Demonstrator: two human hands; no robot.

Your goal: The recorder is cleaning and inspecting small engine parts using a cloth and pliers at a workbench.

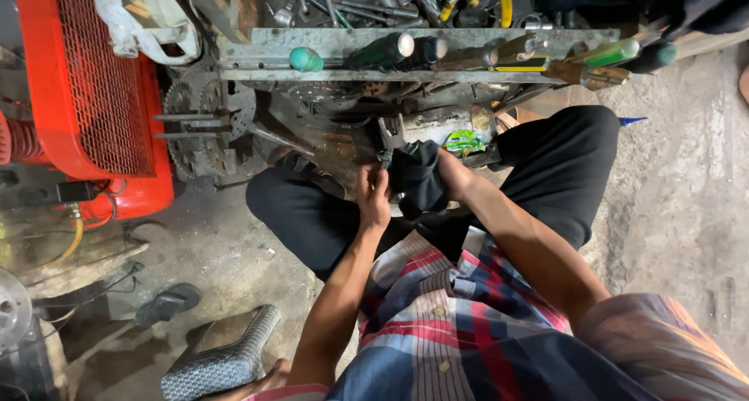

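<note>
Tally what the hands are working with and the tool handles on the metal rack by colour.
Dark cloth, in right hand: 1
Metal part, by left hand: 1
Green handles on rack, at: 3
Dark handles, at: 2
Total: 7

I count two bare hands at the centre: my left hand [374,194] and right hand [452,175]. One dark crumpled cloth [417,179] between them. One red metal-mesh machine [94,89] at nine o'clock. One black sandal [168,303] at seven o'clock. One grey steel tool rack [351,58] at twelve o'clock.
</note>
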